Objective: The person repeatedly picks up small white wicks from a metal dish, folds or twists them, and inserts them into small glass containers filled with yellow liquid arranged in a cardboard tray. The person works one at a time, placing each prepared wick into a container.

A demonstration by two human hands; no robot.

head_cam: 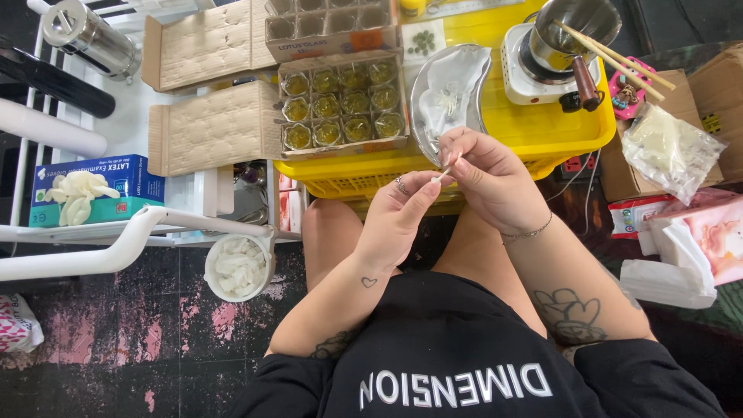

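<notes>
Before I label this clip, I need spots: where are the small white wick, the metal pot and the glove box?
small white wick (446,170): head view, mid-length between both hands.
metal pot (576,27): head view, on its wall.
glove box (135,178): head view, blue side.

An upturned yellow crate (534,128) bears a cardboard tray of 12 glasses (342,104), a metal dish (449,89) and a white hotplate (534,73).

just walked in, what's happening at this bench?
A seated person holds a small white wick-like piece pinched between both hands, left hand and right hand, above their knees. In front sits a yellow crate bearing a cardboard tray of small filled glass cups, a metal dish with more white pieces, and a metal pot on a small white hotplate, chopsticks laid across it.
</notes>
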